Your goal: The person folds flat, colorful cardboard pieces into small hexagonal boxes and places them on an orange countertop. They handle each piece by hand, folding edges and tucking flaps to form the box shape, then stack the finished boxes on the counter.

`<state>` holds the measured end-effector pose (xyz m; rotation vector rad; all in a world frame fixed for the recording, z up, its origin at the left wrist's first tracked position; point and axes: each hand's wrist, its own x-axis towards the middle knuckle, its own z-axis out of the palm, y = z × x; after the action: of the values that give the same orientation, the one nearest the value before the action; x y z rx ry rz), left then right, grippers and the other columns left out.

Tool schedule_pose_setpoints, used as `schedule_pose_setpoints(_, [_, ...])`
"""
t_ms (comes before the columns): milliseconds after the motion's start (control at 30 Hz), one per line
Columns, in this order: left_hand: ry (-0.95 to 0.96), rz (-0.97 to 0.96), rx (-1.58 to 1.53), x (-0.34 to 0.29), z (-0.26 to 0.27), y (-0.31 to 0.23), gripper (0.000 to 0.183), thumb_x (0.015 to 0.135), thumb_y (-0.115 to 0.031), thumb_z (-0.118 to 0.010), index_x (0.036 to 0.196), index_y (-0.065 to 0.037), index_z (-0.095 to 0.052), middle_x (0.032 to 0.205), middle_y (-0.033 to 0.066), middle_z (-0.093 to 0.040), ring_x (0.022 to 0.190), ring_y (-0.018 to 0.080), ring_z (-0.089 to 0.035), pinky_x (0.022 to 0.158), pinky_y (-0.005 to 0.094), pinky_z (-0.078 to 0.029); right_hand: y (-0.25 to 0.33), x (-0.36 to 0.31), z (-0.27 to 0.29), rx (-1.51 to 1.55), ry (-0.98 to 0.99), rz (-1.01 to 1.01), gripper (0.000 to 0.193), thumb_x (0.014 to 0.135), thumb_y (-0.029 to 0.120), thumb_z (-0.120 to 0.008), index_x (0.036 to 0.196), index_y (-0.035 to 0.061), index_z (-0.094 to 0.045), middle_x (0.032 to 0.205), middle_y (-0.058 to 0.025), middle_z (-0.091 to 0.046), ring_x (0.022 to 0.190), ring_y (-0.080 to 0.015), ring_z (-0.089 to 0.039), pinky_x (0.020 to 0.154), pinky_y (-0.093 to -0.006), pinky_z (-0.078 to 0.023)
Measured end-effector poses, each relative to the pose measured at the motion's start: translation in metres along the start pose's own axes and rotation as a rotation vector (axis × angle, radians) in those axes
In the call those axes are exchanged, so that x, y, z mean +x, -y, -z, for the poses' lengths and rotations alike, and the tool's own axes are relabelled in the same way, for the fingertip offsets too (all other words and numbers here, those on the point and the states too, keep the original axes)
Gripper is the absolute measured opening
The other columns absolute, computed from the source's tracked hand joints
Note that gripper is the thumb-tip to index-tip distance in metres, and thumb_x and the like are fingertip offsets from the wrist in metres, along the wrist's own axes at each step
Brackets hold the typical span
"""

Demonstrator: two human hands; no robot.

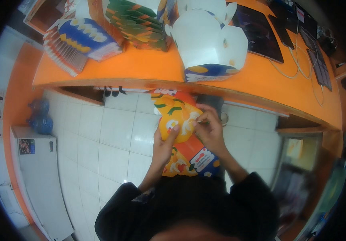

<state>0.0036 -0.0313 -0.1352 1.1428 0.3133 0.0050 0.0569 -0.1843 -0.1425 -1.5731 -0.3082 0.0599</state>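
Over my lap, below the counter's front edge, is a brightly printed cardboard food carton (189,143) in yellow, orange and blue. It looks partly flattened, with panels at several angles. My left hand (163,148) grips its left side, thumb lying on the yellow panel. My right hand (212,130) is closed at the carton's right side, with thumb and fingertips pinching near the panel's edge. The fingers behind the carton are hidden. White-inside food boxes (207,42), opened out into shape, stand on the counter straight ahead.
Stacks of flat blue cartons (88,38) and green cartons (134,24) stand on the orange counter (140,66) at the left. A tablet (257,34), phones and white cables lie at the right. A white refrigerator (40,176) and blue water bottles (40,116) are at far left.
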Motion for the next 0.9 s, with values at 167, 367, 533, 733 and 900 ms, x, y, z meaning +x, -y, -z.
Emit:
schedule_pose_setpoints(167, [0.035, 0.03, -0.107, 0.0, 0.001, 0.003, 0.036, 0.094, -0.014, -0.056, 0.125, 0.001, -0.045, 0.118, 0.0125, -0.057, 0.107, 0.0189, -0.057, 0.092, 0.0295, -0.047, -0.001, 0.0, 0.003, -0.03, 0.006, 0.009, 0.012, 0.085, 0.002, -0.062, 0.083, 0.0018, -0.051, 0.126, -0.0138, -0.047, 0.105, -0.0153, -0.053, 0.078, -0.0247, -0.053])
schedule_pose_setpoints(367, [-0.03, 0.1, -0.257, -0.001, 0.001, 0.0, 0.026, 0.091, -0.006, -0.056, 0.116, 0.0, -0.052, 0.103, 0.008, -0.06, 0.095, 0.0166, -0.059, 0.083, 0.0304, -0.047, -0.011, 0.002, 0.011, 0.086, 0.114, 0.009, 0.022, 0.083, 0.004, -0.068, 0.096, 0.0029, -0.05, 0.127, -0.0116, -0.045, 0.097, -0.0124, -0.057, 0.069, -0.0222, -0.055])
schedule_pose_setpoints(533, [-0.024, 0.141, -0.179, -0.004, 0.005, -0.003, 0.035, 0.089, -0.011, -0.06, 0.121, 0.0, -0.048, 0.111, 0.0109, -0.059, 0.102, 0.0179, -0.059, 0.086, 0.0292, -0.048, -0.014, 0.009, 0.029, 0.437, 0.204, -0.245, 0.061, 0.08, 0.008, -0.074, 0.129, 0.0102, -0.036, 0.127, -0.0107, -0.045, 0.086, -0.0102, -0.059, 0.066, -0.0204, -0.049])
schedule_pose_setpoints(733, [0.01, 0.145, -0.173, -0.006, -0.001, 0.0, 0.035, 0.09, -0.015, -0.059, 0.12, 0.0, -0.05, 0.11, 0.0107, -0.059, 0.1, 0.0188, -0.06, 0.082, 0.0291, -0.05, -0.01, 0.015, 0.031, 0.355, 0.283, -0.387, 0.075, 0.079, 0.001, -0.071, 0.137, 0.0163, -0.026, 0.122, -0.0117, -0.047, 0.094, -0.0156, -0.061, 0.073, -0.0222, -0.053])
schedule_pose_setpoints(900, [-0.013, 0.146, -0.225, -0.009, -0.007, -0.001, 0.035, 0.091, -0.018, -0.058, 0.119, -0.001, -0.05, 0.11, 0.0104, -0.06, 0.099, 0.0186, -0.06, 0.083, 0.0295, -0.05, -0.01, 0.017, 0.025, 0.361, 0.3, -0.366, 0.081, 0.077, 0.002, -0.074, 0.138, 0.0175, -0.023, 0.114, -0.0107, -0.047, 0.081, -0.0127, -0.062, 0.067, -0.021, -0.053])
